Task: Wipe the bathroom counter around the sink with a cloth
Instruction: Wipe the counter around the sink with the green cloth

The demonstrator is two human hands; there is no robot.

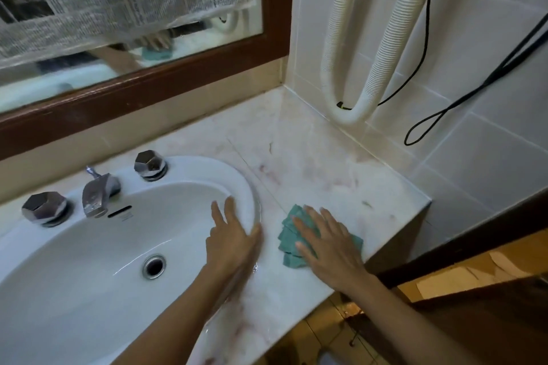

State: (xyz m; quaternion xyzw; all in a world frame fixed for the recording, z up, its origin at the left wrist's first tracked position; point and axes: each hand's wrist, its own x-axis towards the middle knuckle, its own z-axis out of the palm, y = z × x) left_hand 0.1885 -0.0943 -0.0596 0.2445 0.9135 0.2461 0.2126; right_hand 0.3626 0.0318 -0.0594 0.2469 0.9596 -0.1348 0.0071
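A folded teal cloth [288, 232] lies on the pale marble counter [320, 166] just right of the white sink [89, 249]. My right hand [327, 243] presses flat on the cloth with straight, spread fingers, near the counter's front edge. My left hand [232, 238] rests open on the sink's right rim, fingers straight and pointing toward the wall. The counter shows faint reddish veins and a few small specks.
A chrome tap [96, 191] with two faceted knobs [44, 207] [150, 164] stands at the sink's back. A wood-framed mirror [130, 18] hangs behind. A white ribbed hose [350, 74] and black cable [462, 98] hang on the tiled right wall. The counter ends at right [427, 204].
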